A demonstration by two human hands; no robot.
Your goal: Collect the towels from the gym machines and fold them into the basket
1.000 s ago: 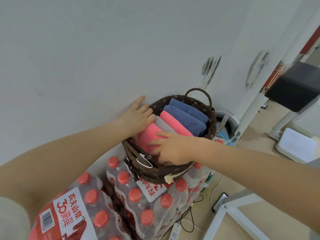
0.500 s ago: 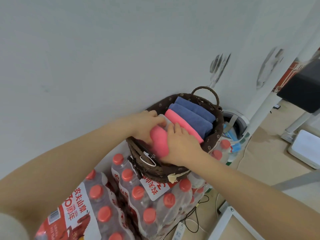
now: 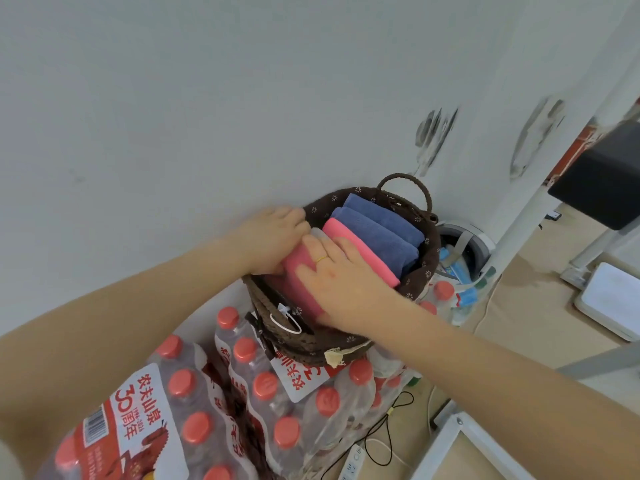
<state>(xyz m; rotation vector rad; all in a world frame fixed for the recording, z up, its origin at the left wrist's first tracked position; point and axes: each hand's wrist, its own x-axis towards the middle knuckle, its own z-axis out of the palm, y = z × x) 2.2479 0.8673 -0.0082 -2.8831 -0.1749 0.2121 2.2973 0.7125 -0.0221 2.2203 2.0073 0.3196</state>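
A brown woven basket [image 3: 424, 268] with a loop handle stands on packs of bottled water against the wall. Inside it, folded towels stand side by side: two blue ones [image 3: 381, 230], a pink one [image 3: 360, 251], a sliver of grey [image 3: 317, 233] and a pink towel [image 3: 298, 275] nearest me. My left hand [image 3: 273, 237] grips the far end of that near pink towel at the basket's rim. My right hand [image 3: 343, 282], wearing a ring, lies flat on top of it and presses it down into the basket.
Shrink-wrapped packs of red-capped water bottles [image 3: 214, 407] fill the lower left. A white bin [image 3: 464, 247] with rubbish stands right of the basket. White machine frame bars [image 3: 446, 441], a black pad [image 3: 602, 178], a power strip [image 3: 351, 465] and cables lie on the floor.
The near pink towel has gone from lying on top, to gripped between both hands, to pushed down at the basket's near side. My right hand has flattened on it.
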